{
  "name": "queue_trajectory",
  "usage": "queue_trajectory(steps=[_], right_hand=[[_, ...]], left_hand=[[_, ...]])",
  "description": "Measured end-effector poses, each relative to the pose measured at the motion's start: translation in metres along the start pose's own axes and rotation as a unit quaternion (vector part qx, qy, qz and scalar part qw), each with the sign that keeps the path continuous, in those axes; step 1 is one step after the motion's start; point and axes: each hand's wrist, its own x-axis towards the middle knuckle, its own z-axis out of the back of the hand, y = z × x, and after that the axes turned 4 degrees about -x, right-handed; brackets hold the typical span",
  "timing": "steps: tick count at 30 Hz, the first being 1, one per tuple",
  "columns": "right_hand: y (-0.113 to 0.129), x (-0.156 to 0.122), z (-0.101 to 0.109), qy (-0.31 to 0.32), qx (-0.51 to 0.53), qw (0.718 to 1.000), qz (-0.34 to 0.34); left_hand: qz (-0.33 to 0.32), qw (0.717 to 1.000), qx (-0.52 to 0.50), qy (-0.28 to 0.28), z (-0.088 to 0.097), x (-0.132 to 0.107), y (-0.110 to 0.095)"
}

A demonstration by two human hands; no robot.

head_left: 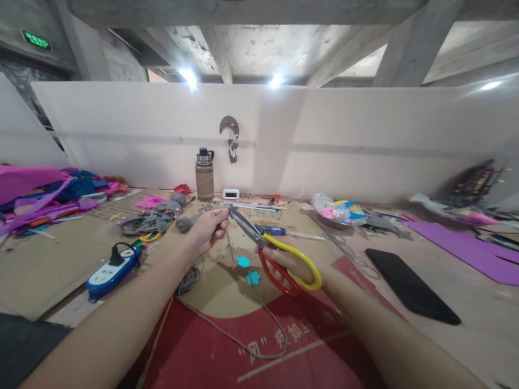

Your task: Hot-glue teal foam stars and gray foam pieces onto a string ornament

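Thumb and forefinger of the left hand [206,229] are pressed together in a pinching grip on a thin grey cord [229,243], held up above the counter [466,308]. The right hand [288,262] has its fingers closed through the yellow and red handles of the scissors [260,239]. The blades stand slightly apart, their tips at the cord just beside the left fingertips.

Two teal felt flowers [248,270] hang on the cord below the blades. From there the cord trails down in a loop over a red mat [324,346]. White Chinese characters are printed on the mat: the one in quotation marks reads "风", and the rest are too blurred to read.

A blue-and-white power strip [113,270] with a black plug lies near the left forearm. A black slab [411,285] lies flat to the right of the right hand.

Farther back a smoky bottle [205,174] stands upright by the white wall, with a small white clock [231,193] just beside it. Its display is too small to read. Purple and pink felt [40,194] is heaped at far left, and a purple sheet [466,246] lies at far right. A green sign [36,40] glows at top left, its lettering illegible.
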Motion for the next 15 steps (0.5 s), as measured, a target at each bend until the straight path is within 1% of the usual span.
queue_trajectory(steps=[5,11,13,15], right_hand=[[0.0042,-0.0023,-0.0007,0.004,0.0,1.0,0.006],[0.0079,-0.0027,-0.0031,-0.007,-0.014,1.0,0.012],[0.0072,-0.0021,-0.0032,-0.011,-0.029,0.999,0.02],[0.007,-0.0017,-0.0021,-0.015,-0.053,0.998,0.023]], left_hand=[[-0.001,1.0,0.003,0.005,0.0014,0.0005,0.0],[-0.001,1.0,0.008,0.001,0.0011,0.0004,-0.001],[-0.007,1.0,0.02,-0.009,0.0016,0.0013,0.0002],[-0.03,0.998,0.048,-0.041,0.0037,0.0029,0.0022]])
